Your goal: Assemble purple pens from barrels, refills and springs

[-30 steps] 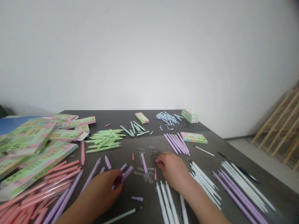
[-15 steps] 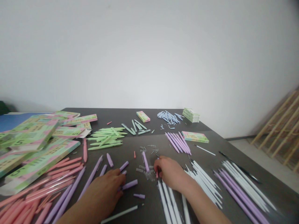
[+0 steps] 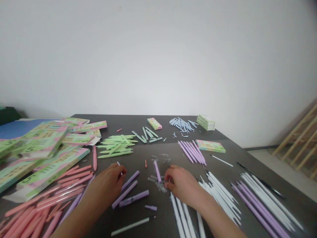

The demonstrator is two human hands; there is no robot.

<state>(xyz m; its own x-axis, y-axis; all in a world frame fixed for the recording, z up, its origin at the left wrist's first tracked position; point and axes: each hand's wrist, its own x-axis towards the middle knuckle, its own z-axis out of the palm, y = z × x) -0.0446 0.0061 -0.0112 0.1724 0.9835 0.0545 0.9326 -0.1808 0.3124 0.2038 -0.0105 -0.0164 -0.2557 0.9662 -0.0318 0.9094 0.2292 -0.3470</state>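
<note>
My left hand (image 3: 109,181) reaches over the dark table with its fingers bent together. The end of a purple pen piece (image 3: 118,163) peeks out past its knuckles; whether the fingers grip it is hidden. Purple pen barrels (image 3: 133,199) lie just right of that hand, beside a short purple tip (image 3: 151,208). My right hand (image 3: 179,183) is closed, fingertips down, above the ends of several white refills (image 3: 182,215). What it pinches, if anything, does not show. Left of it, a purple barrel (image 3: 157,172) rests by small clear plastic pieces (image 3: 161,187).
Pink pen barrels (image 3: 27,219) and printed boxes (image 3: 49,165) heap up on the left. Green pens (image 3: 116,145), blue pens (image 3: 182,124) and purple pens (image 3: 192,152) lie farther back. White refills (image 3: 221,196) and long purple sticks (image 3: 257,206) spread out on the right.
My left hand has moved up and left, off the purple barrels, which now lie uncovered. My right hand stays near the refill ends; the pinkish thing earlier at its fingertips no longer shows.
</note>
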